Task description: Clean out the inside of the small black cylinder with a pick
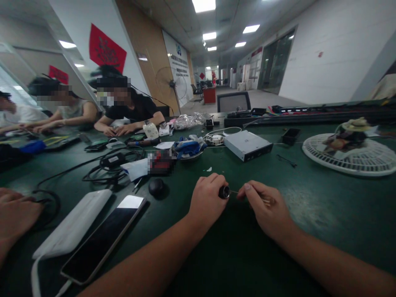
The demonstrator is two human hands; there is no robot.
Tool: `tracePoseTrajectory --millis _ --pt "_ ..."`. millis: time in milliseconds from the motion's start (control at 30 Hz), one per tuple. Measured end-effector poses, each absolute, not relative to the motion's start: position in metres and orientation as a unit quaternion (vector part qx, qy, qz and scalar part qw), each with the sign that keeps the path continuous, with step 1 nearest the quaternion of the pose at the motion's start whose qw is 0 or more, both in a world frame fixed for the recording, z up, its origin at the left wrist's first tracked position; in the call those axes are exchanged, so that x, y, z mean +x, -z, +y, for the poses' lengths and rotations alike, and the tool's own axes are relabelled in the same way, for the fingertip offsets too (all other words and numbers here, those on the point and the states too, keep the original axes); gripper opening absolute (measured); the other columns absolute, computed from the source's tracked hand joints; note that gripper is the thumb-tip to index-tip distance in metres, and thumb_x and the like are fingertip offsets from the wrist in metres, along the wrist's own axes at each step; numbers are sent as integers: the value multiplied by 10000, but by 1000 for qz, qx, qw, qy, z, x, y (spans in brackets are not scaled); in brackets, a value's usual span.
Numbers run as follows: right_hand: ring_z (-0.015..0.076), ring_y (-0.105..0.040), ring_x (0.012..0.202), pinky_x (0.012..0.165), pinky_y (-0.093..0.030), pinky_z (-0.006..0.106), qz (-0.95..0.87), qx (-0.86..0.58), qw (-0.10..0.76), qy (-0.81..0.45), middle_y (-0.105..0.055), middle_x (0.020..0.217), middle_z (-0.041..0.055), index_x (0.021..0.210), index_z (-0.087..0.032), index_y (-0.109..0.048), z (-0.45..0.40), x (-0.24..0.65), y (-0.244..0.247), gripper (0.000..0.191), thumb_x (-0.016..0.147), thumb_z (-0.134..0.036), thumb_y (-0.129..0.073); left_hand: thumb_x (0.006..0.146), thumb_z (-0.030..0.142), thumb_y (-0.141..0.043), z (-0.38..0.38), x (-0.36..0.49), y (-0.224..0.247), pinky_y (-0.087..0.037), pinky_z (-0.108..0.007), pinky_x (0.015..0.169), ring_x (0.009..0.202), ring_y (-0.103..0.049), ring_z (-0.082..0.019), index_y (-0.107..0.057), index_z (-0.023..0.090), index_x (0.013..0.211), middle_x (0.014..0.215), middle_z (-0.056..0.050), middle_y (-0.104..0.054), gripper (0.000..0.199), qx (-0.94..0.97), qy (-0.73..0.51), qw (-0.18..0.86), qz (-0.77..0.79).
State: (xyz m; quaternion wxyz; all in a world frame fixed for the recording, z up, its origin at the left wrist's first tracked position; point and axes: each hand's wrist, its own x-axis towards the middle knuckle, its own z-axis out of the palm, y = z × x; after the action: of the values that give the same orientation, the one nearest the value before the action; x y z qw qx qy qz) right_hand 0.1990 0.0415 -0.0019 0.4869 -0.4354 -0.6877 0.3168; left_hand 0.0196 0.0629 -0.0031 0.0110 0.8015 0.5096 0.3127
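My left hand [210, 196] is wrapped round a dark cylinder [224, 192] whose round, shiny-rimmed end faces right; the rest of it is hidden in the fist. Just to its right, my right hand [262, 202] pinches a thin rod [234, 192] between thumb and forefinger. The rod points at the cylinder's round end; whether it goes inside I cannot tell. Both hands are above the dark green table [229, 255]. Beyond them lies a silver disc drive [247, 145].
A phone [105, 239] and a white power bank [74, 222] lie left of my forearm, near another person's hand [18, 214]. A round black object [156, 187], cables [108, 165] and a bowl with blue cloth [189, 147] stand farther off. A white fan grille [349, 154] is at right.
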Motion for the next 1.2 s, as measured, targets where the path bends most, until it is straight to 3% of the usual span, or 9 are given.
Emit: tracePoseTrajectory --millis 100,267,467,667,767,867,967,1100,1200 --pt "162 -597 609 581 -444 289 -699 -420 470 -339 -654 658 17 703 -187 -675 42 201 2 392 1012 -333 -482 786 89 -656 63 20 3 -425 -338 779 832 -598 -182 -572 218 800 849 19 -643 155 811 -304 0 500" --pt "162 -593 608 565 -448 285 -677 -420 493 -350 -679 709 28 780 -185 -703 42 202 0 382 1017 -377 -473 782 88 -678 62 20 2 -426 -338 794 857 -602 -183 -599 218 832 888 15 -653 160 819 -307 -1 484" --pt "152 -570 527 509 -424 276 -667 -437 500 -339 -609 576 2 693 -200 -650 38 199 3 423 1022 -402 -477 822 90 -651 60 20 1 -426 -357 825 895 -612 -192 -638 228 883 938 8 -674 152 820 -294 -2 491" --pt "137 -495 397 405 -372 268 -597 -448 576 -334 -488 466 -40 742 -224 -588 40 202 9 410 1034 -460 -423 811 68 -649 61 19 1 -438 -371 848 948 -619 -207 -659 237 943 990 3 -685 215 799 -301 4 520" --pt "157 -559 521 497 -412 292 -687 -492 483 -231 -570 594 -5 727 -227 -560 40 199 4 311 1000 -356 -488 814 73 -647 63 19 2 -451 -378 846 968 -623 -216 -662 236 951 1012 -1 -688 213 790 -302 10 534" --pt "217 -608 715 617 -451 338 -797 -494 334 -98 -647 805 38 846 -225 -577 37 192 1 36 855 -217 -611 803 75 -652 63 19 4 -466 -381 855 975 -629 -223 -671 235 958 1016 -5 -686 224 786 -295 21 543" --pt "260 -610 817 706 -481 388 -841 -473 260 -44 -637 890 71 928 -206 -562 32 188 3 183 776 -105 -577 811 98 -658 63 20 5 -491 -368 861 959 -638 -218 -675 230 982 1032 -13 -680 217 776 -297 37 556" --pt "218 -603 779 690 -477 352 -857 -419 278 -112 -611 880 54 912 -213 -518 33 190 4 272 755 7 -489 837 139 -659 63 20 5 -517 -349 853 947 -649 -213 -669 227 1032 1049 -24 -672 214 766 -302 57 564" --pt "191 -604 745 637 -457 311 -828 -412 329 -189 -623 873 30 856 -231 -493 38 193 2 226 790 -21 -543 854 163 -654 63 20 5 -524 -357 861 953 -655 -220 -662 226 1056 1059 -30 -671 212 763 -302 59 569"
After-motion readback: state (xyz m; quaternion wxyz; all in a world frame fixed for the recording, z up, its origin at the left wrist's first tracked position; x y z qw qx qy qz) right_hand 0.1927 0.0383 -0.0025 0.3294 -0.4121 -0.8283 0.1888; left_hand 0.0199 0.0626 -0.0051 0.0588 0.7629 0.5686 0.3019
